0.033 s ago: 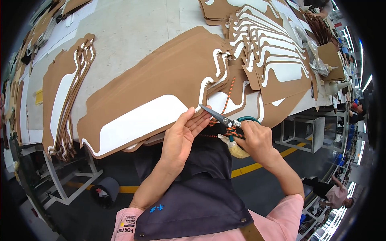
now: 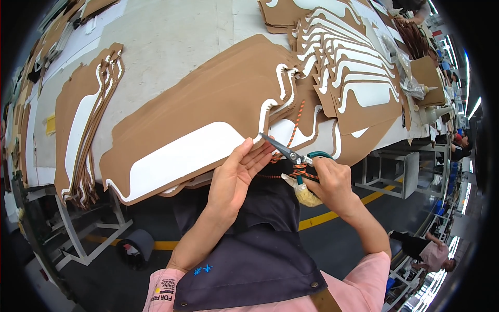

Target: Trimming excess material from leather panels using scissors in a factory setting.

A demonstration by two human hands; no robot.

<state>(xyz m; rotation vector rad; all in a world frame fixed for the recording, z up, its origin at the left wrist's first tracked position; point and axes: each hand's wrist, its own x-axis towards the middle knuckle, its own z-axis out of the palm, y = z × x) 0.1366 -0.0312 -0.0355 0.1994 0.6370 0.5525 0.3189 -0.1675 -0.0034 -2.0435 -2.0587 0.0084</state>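
Nearby, cord [image 2: 297, 122] round scissors [image 2: 284, 149]; fanned panels [image 2: 353, 70] beyond.

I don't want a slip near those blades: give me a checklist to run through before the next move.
1. Scissors secure in the right grip: ok, fingers wrapped around the green handles.
2. Blade tips at the brown panel: ok, they are by its white-bordered edge; whether they touch it is unclear.
3. Left grip firm on the panel: cannot tell; the thumb is at the edge, but a pinch isn't visible.
4. Left fingers well away from the blades: not ok, they lie right beside them.
5. Orange-and-black cord free of the scissors: not ok, it is wound around them near the handles.
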